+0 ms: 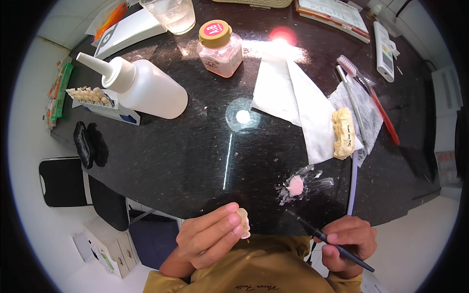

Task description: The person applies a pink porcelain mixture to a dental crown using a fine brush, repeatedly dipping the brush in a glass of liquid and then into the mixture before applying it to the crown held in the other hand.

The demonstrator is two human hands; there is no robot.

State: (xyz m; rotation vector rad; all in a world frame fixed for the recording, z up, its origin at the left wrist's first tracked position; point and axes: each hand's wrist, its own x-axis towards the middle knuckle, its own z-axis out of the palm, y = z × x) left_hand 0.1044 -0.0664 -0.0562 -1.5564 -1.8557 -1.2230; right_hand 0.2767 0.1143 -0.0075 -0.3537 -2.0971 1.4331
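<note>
At the table's near edge, my left hand (207,237) pinches a small, cream-coloured dental piece (244,223) with a pinkish lower rim between thumb and fingers. My right hand (349,239) grips a thin black pen-like tool (352,256); its narrow tip points up and left, just below a soft-looking pink lump (295,186). White smears and crumbs surround that lump on the dark table. Farther right, a yellowish plaster dental cast (343,136) with handwriting lies on white tissue (277,90). The tool's tip is apart from both the lump and the dental piece.
A white squeeze bottle (156,90) and a pink jar with gold lid (221,51) stand at the left and back. A tooth-sample box (110,107) is beside the bottle. A glass (178,17), red-handled toothbrush (381,105) and white remote (384,53) lie farther off.
</note>
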